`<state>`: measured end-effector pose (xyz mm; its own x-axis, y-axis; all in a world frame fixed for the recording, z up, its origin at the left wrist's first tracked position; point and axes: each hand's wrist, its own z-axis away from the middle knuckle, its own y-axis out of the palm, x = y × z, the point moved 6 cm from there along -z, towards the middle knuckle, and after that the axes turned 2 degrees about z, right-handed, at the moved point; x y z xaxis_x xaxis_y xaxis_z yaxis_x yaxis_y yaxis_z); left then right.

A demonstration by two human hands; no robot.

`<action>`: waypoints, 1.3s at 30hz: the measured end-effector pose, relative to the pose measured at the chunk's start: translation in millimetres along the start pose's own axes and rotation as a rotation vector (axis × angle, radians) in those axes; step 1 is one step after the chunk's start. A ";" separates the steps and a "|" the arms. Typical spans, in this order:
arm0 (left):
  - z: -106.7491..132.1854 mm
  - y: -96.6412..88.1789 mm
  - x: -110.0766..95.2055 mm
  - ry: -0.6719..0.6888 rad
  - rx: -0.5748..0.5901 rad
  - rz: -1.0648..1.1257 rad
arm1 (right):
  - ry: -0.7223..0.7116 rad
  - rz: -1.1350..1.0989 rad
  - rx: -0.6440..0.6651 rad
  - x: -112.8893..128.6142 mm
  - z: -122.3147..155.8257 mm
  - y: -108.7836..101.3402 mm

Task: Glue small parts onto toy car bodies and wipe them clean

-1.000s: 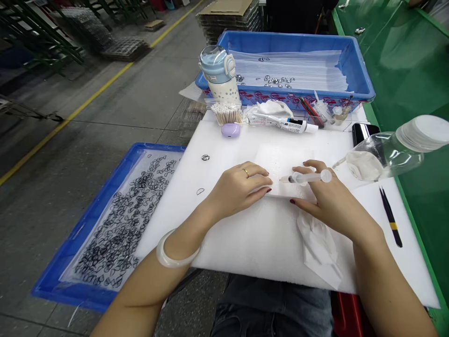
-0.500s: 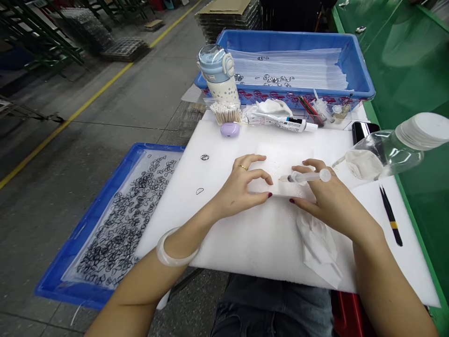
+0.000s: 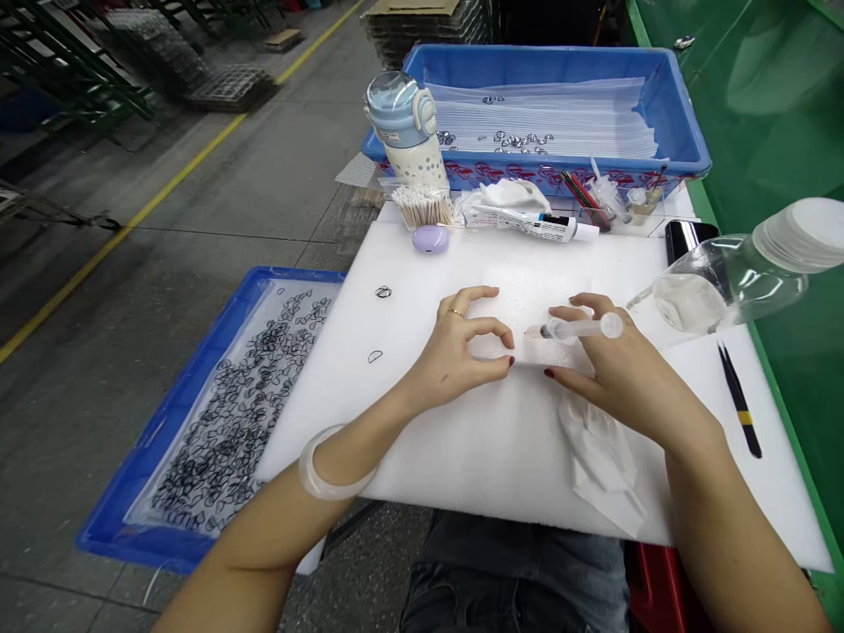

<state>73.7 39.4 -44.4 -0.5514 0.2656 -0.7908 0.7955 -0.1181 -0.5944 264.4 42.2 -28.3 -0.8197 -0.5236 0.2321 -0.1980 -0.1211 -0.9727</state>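
A small white foam block [image 3: 527, 356] lies between my two hands on the white foam board [image 3: 454, 466]. My left hand [image 3: 454, 352] has its thumb and index tip pinched close together at the block's left end, the other fingers stretched out. At the right end is my right hand [image 3: 603, 360], thumb and fingers curved around the block. A clear syringe [image 3: 571, 329] lies across the fingers of that hand, its dark tip end pointing left over the block; how it is gripped is partly hidden. Beneath the right wrist is a crumpled white cloth [image 3: 600, 457].
Black tweezers [image 3: 739, 400] and a clear jar [image 3: 745, 281] lie to the right. Behind are a tube [image 3: 527, 224], cotton swabs [image 3: 422, 209], a purple case [image 3: 431, 238], a bottle [image 3: 409, 132] and a blue bin [image 3: 560, 57]. A blue tray [image 3: 125, 492] of black rings stands left.
The view has shifted slightly. Both hands, the foam block and the syringe stay almost exactly as they were.
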 end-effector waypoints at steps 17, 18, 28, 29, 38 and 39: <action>0.8 4.7 -6.4 -0.022 -0.047 -0.059 | 0.007 0.000 -0.034 2.4 -0.1 -1.9; 0.8 4.7 -5.8 -0.025 -0.033 -0.052 | 0.013 0.004 -0.024 1.7 -0.4 -1.4; 1.1 4.9 -7.3 -0.189 0.035 0.026 | 0.027 0.017 0.007 1.2 -1.1 0.5; 1.3 5.4 -7.9 -0.199 0.032 0.030 | 0.031 0.012 -0.004 1.6 -0.9 -0.1; 0.4 10.6 -5.0 -0.234 -0.009 0.039 | 0.047 -0.023 -0.020 3.4 -2.2 -2.1; 0.1 11.0 -4.8 -0.235 -0.011 0.036 | 0.048 -0.026 -0.021 3.5 -2.4 -2.4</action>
<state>85.1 36.7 -47.1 -0.5650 0.0311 -0.8245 0.8177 -0.1123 -0.5646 260.7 42.6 -25.1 -0.8392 -0.4790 0.2575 -0.2301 -0.1164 -0.9662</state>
